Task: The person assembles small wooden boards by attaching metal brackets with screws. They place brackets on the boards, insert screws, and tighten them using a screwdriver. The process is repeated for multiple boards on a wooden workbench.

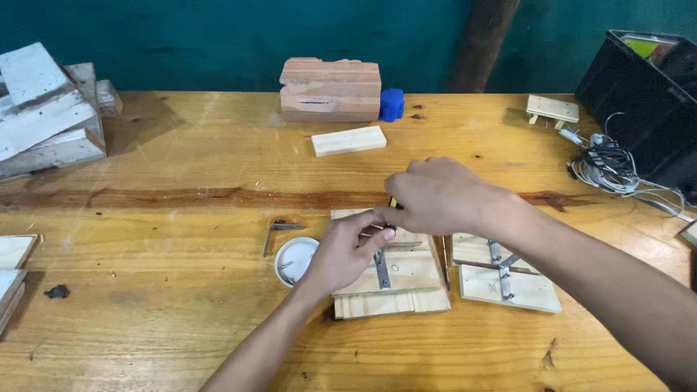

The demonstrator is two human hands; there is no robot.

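Head view, left hand: I see my left hand (348, 250) resting on the stacked wooden block (392, 279), fingers (381, 234) pinched around something small at the metal strap (382, 267); the item itself is hidden, so I cannot tell what it is.

Head view, right hand: my right hand (443, 194) reaches across from the right and hovers over the block's far edge, fingers curled shut around a slim tool whose tip is covered; I cannot tell what kind of tool it is.

Head view, workpiece: the wooden block lies on the tabletop (181, 312) near its front middle, with the metal strap running across its top face.

Head view, close neighbours: a small white dish (294, 260) with tiny bits of hardware sits just left of the block, and a bent metal bracket (278, 231) lies beside it. A second pair of wooden pieces with hinges (504, 279) lies just right.

Head view, farther off: a brick (330, 89) with a blue object (391, 104) beside it, a pale wood offcut (348, 140), white planks (43, 109) at left, tangled cables (610, 165) by a black crate (646, 87).

Doing it well, my judgement: keep the left pinch steady and low so the small part stays square on the strap, press the block flat to stop sliding, and bring the tool straight down, not at a slant.
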